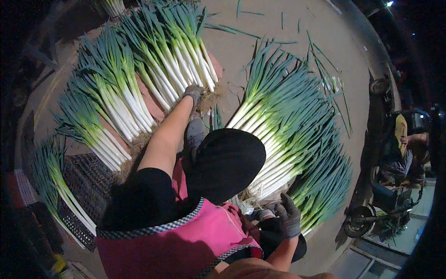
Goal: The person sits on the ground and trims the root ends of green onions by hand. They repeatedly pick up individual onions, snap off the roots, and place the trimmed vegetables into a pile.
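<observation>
My left hand (193, 92), in a grey glove, reaches forward to the root ends of a fan of leeks or long green onions (181, 68) at the upper middle. Its fingers are bent against the white stalks; whether they grip one is hidden. My right hand (289, 217), also gloved in grey, is at the lower right with its fingers apart and nothing seen in it. It is beside the root ends of a large heap of the same vegetable (282, 118). More bundles (111, 87) lie to the left, roots towards me, partly on reddish sheets.
A black plastic crate (85, 174) stands at the left with a few stalks (69, 195) across it. Loose green leaves (240, 31) are scattered on the floor. At the far right are a person (411, 146) and a wheeled vehicle (386, 209). My knees are between the heaps.
</observation>
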The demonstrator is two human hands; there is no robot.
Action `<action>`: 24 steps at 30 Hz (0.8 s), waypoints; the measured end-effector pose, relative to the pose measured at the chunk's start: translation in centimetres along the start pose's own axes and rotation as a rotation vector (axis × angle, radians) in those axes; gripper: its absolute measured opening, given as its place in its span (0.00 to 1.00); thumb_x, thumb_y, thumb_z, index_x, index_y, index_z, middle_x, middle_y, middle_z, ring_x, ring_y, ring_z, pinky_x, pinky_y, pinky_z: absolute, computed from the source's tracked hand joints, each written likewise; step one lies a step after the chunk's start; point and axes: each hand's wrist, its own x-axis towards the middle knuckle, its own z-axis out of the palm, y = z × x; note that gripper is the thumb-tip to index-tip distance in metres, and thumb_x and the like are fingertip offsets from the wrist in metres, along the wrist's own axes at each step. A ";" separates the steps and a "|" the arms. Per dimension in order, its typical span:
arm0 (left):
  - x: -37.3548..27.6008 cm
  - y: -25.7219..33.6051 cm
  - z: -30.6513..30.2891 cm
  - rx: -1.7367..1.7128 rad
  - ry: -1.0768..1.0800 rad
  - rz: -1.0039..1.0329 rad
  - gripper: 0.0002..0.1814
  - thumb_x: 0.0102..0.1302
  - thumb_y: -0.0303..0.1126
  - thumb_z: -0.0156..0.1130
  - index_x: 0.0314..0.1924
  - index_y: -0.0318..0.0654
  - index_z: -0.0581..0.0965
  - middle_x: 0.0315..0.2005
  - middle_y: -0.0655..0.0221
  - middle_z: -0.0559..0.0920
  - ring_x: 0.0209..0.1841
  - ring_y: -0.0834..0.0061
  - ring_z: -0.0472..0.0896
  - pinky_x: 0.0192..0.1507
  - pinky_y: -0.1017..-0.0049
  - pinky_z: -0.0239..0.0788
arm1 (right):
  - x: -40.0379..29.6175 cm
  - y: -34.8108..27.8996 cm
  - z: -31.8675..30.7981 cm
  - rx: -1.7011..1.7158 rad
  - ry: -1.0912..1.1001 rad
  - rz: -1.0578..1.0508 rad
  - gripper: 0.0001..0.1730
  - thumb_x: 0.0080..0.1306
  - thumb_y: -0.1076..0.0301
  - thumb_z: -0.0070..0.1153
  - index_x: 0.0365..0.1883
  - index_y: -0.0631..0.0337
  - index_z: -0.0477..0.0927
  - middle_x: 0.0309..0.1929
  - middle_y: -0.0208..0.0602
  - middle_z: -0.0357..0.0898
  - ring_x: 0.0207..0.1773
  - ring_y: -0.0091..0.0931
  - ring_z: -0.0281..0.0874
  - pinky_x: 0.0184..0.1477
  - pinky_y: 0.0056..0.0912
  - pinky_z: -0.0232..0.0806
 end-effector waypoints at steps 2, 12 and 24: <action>-4.3 4.2 -1.1 -0.255 0.033 -0.038 0.15 0.53 0.38 0.53 0.35 0.36 0.78 0.33 0.64 0.80 0.37 0.66 0.77 0.38 0.71 0.67 | -0.3 0.3 0.5 0.013 0.034 0.059 0.23 0.57 0.68 0.52 0.52 0.66 0.68 0.30 0.31 0.74 0.27 0.17 0.68 0.29 0.19 0.63; -11.0 6.4 -0.5 -0.984 -0.183 -0.433 0.20 0.57 0.37 0.54 0.47 0.36 0.69 0.44 0.57 0.71 0.42 0.65 0.71 0.40 0.66 0.65 | -1.7 -1.2 1.2 -0.021 0.025 0.067 0.23 0.57 0.68 0.55 0.51 0.66 0.68 0.28 0.36 0.75 0.30 0.21 0.73 0.34 0.21 0.66; -13.2 16.5 -11.2 -1.008 -0.475 0.258 0.09 0.60 0.38 0.50 0.25 0.43 0.71 0.19 0.73 0.71 0.22 0.81 0.67 0.26 0.79 0.63 | -1.8 2.0 -3.6 -0.821 0.005 -0.191 0.36 0.57 0.39 0.42 0.60 0.48 0.59 0.52 0.39 0.69 0.54 0.35 0.68 0.60 0.55 0.38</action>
